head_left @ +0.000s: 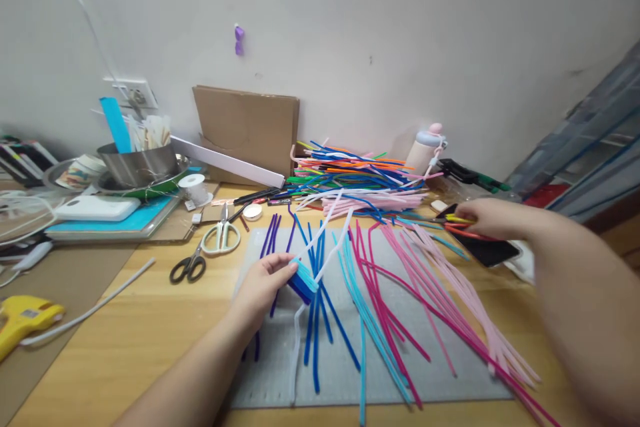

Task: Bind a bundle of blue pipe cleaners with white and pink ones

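My left hand (273,280) pinches a small banded piece of pipe cleaners (304,282), light blue on top and dark blue below. White pipe cleaner ends (334,250) stick out of it upward, and another hangs down. Over at the right, my right hand (493,219) is closed around the yellow and orange-red handles of what look like pliers (463,227), above a dark phone (487,247). Between my hands, blue (315,327), light blue (367,320), magenta (385,307) and pink pipe cleaners (465,300) lie spread on a grey mat (270,380).
A large heap of mixed pipe cleaners (360,173) lies by the wall, beside a bottle (425,150). White-handled scissors (221,238) and black-handled scissors (188,268) rest left of the mat. A yellow glue gun (27,320), a ribbon spool (195,189) and a metal pot (140,163) stand farther left.
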`<state>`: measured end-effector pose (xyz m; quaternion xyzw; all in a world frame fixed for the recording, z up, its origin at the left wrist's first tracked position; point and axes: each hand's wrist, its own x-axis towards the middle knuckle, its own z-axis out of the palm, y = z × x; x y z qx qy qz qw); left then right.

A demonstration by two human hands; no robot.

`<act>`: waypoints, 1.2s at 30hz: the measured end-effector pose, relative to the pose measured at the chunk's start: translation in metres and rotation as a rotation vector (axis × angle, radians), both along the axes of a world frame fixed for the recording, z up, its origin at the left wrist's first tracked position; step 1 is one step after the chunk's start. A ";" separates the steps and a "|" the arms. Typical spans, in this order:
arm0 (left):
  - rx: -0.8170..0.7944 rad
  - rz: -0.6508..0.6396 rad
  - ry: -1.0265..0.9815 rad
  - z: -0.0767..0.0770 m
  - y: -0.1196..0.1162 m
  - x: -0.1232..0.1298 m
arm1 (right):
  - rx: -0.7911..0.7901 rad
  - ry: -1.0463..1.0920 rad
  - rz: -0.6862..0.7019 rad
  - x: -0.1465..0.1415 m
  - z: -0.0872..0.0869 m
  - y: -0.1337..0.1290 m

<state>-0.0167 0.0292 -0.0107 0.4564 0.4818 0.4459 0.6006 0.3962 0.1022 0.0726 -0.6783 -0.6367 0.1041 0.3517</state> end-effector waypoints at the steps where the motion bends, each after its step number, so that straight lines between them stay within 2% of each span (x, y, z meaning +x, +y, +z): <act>1: 0.010 -0.005 0.003 0.000 0.000 0.000 | -0.135 0.010 0.091 -0.004 0.005 -0.010; 2: 0.019 -0.007 0.005 0.000 0.000 0.000 | -0.366 0.047 0.274 -0.012 0.007 -0.021; 3: 0.024 -0.006 0.004 0.000 -0.001 0.000 | -0.460 0.116 0.407 -0.023 0.006 -0.033; 4: 0.027 -0.001 -0.003 0.000 -0.001 0.000 | -0.455 0.185 0.465 -0.037 0.004 -0.045; 6: 0.022 0.006 -0.032 0.001 -0.002 0.001 | -0.352 0.227 0.560 -0.073 -0.006 -0.068; 8: 0.011 0.009 -0.065 0.001 -0.002 0.002 | -0.236 0.028 0.618 -0.109 -0.018 -0.087; 10: 0.013 0.009 -0.067 0.002 -0.003 0.002 | -0.081 -0.184 0.585 -0.136 -0.027 -0.099; 12: 0.040 0.023 -0.026 0.002 -0.003 0.002 | 0.060 -0.299 0.511 -0.150 -0.032 -0.103; 15: 0.066 0.027 0.036 0.002 -0.003 0.002 | 0.264 -0.359 0.394 -0.149 -0.037 -0.093; 17: 0.057 0.007 0.022 0.003 -0.003 0.001 | 0.298 -0.349 0.387 -0.141 -0.042 -0.082; 19: 0.008 -0.039 -0.049 0.005 -0.005 0.001 | 0.259 -0.303 0.348 -0.133 -0.049 -0.071; 22: -0.177 -0.145 -0.281 0.011 -0.008 0.001 | 0.313 -0.226 0.197 -0.129 -0.062 -0.066; 23: -0.237 -0.176 -0.365 0.012 -0.009 0.001 | 0.364 -0.213 0.203 -0.130 -0.066 -0.068; 25: -0.289 -0.217 -0.473 0.015 -0.011 0.000 | 0.433 -0.211 0.327 -0.137 -0.072 -0.077; 27: -0.275 -0.225 -0.498 0.016 -0.012 0.000 | 0.388 -0.233 0.434 -0.148 -0.075 -0.087; 31: -0.244 -0.209 -0.460 0.015 -0.012 0.001 | 0.371 -0.278 0.477 -0.165 -0.078 -0.098; 36: -0.250 -0.211 -0.425 0.011 -0.013 0.003 | 0.359 -0.305 0.488 -0.168 -0.082 -0.098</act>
